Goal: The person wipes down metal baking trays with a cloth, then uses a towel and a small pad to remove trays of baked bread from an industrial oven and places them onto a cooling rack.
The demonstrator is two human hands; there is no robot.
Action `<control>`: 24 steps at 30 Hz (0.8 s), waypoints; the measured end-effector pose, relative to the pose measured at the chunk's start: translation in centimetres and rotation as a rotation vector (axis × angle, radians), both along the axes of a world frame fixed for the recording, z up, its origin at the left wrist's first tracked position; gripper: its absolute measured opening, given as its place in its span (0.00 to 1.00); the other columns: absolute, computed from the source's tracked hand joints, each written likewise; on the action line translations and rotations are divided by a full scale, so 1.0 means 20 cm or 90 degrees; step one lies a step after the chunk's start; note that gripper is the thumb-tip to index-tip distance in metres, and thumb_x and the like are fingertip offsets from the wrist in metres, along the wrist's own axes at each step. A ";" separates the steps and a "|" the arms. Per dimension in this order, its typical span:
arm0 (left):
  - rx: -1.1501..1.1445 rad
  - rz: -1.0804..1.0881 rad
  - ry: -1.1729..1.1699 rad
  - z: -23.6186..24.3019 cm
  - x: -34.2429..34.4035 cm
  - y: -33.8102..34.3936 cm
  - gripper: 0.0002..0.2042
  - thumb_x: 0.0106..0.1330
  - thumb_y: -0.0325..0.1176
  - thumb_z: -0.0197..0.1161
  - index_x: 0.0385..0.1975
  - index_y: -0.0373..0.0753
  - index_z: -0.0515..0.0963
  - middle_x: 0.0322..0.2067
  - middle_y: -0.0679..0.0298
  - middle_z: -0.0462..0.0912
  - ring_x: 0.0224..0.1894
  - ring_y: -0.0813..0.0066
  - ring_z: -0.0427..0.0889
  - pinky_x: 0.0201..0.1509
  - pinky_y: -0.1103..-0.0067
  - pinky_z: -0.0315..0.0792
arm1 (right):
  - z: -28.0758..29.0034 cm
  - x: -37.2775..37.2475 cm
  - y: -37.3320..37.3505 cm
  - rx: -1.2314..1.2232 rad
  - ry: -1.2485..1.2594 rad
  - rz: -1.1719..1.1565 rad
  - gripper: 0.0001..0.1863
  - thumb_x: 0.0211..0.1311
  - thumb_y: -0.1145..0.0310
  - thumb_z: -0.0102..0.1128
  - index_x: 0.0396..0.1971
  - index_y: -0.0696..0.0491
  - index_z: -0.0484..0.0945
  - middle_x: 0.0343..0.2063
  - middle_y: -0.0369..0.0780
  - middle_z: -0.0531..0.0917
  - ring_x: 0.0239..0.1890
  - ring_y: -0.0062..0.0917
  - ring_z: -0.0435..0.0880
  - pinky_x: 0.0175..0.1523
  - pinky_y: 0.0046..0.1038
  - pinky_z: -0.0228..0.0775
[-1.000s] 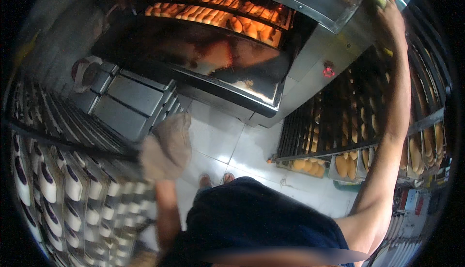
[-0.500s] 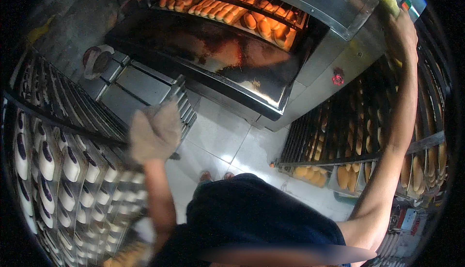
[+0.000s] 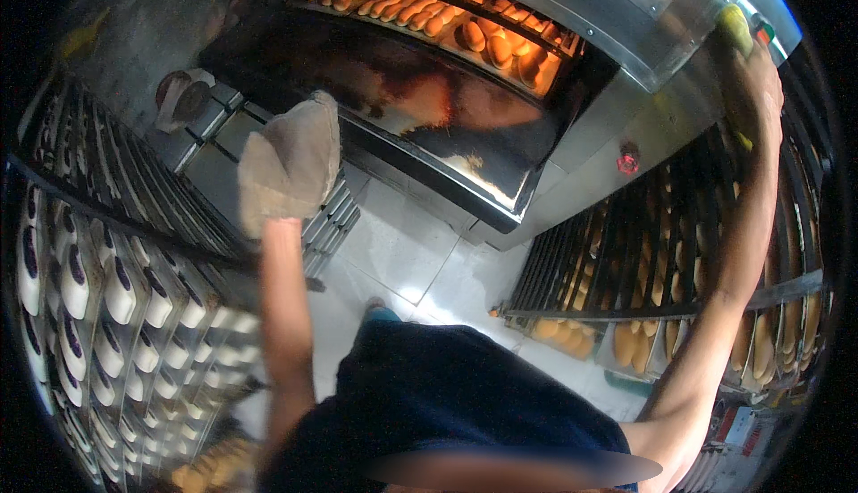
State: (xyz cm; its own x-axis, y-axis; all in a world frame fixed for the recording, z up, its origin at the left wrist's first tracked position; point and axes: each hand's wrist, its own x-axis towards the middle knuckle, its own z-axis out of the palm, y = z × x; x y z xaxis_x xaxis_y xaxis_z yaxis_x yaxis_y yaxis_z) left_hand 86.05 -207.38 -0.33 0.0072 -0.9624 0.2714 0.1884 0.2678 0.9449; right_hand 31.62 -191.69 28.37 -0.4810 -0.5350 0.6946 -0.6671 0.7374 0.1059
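Observation:
A beige oven mitt (image 3: pixel 290 158) covers my left hand (image 3: pixel 288 171), its thumb part standing away from the fingers and nothing held. It is raised in front of the lowered black oven door (image 3: pixel 375 82), over a stack of metal trays. Inside the lit oven (image 3: pixel 429 19), rows of browned bread rolls (image 3: pixel 416 12) lie on trays. At the upper right, my right arm stretches out to the oven's front corner. There my right hand (image 3: pixel 758 77) is closed around a yellow-green cloth (image 3: pixel 736 30), beside a green and red button (image 3: pixel 764 33). Its fingertips are partly hidden.
On the left stands a rack (image 3: pixel 54 171) of trays with pale, dark-slashed dough pieces (image 3: pixel 121 292). A rack (image 3: pixel 786 278) of baked loaves fills the right side. A red valve handle (image 3: pixel 628 159) sticks out from the oven's side. White floor tiles (image 3: pixel 407 252) show between them.
My mitted left hand has risen away from me, toward the oven door. My right hand stays at the oven corner, and the whole view has shifted slightly.

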 end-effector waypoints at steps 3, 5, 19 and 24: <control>0.005 -0.055 0.029 0.00 -0.15 -0.16 0.15 0.71 0.47 0.48 0.32 0.42 0.72 0.31 0.59 0.73 0.32 0.67 0.74 0.37 0.69 0.72 | 0.11 -0.12 0.19 0.044 0.072 -0.064 0.26 0.65 0.50 0.52 0.57 0.51 0.73 0.52 0.51 0.79 0.55 0.47 0.78 0.58 0.44 0.70; 0.014 -0.052 0.029 0.00 -0.16 -0.25 0.15 0.71 0.47 0.48 0.32 0.42 0.72 0.31 0.60 0.73 0.31 0.67 0.74 0.37 0.69 0.72 | 0.11 -0.15 0.16 0.043 0.072 -0.085 0.27 0.65 0.50 0.52 0.56 0.52 0.73 0.51 0.52 0.80 0.54 0.48 0.78 0.57 0.45 0.70; 0.176 -0.141 0.168 -0.09 -0.72 -1.59 0.16 0.71 0.46 0.47 0.28 0.43 0.72 0.28 0.61 0.73 0.28 0.69 0.74 0.34 0.69 0.72 | 0.23 -0.60 0.29 0.060 -0.008 -0.096 0.28 0.66 0.48 0.55 0.53 0.56 0.76 0.45 0.53 0.83 0.50 0.48 0.81 0.53 0.41 0.72; 0.260 -0.226 0.265 -0.14 -1.09 -1.99 0.16 0.71 0.46 0.47 0.27 0.43 0.72 0.27 0.62 0.73 0.27 0.70 0.74 0.33 0.70 0.72 | 0.06 -0.46 0.34 -0.071 -0.165 -0.061 0.30 0.65 0.48 0.57 0.56 0.58 0.75 0.46 0.49 0.83 0.50 0.37 0.82 0.55 0.33 0.70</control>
State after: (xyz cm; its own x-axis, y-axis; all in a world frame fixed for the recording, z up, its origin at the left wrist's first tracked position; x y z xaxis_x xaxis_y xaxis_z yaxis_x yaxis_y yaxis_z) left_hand 64.18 -247.09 -3.03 -0.3036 -0.9501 -0.0717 0.5684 -0.2409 0.7867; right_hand 22.37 -184.98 29.55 -0.6943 -0.4065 0.5939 -0.5887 0.7954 -0.1438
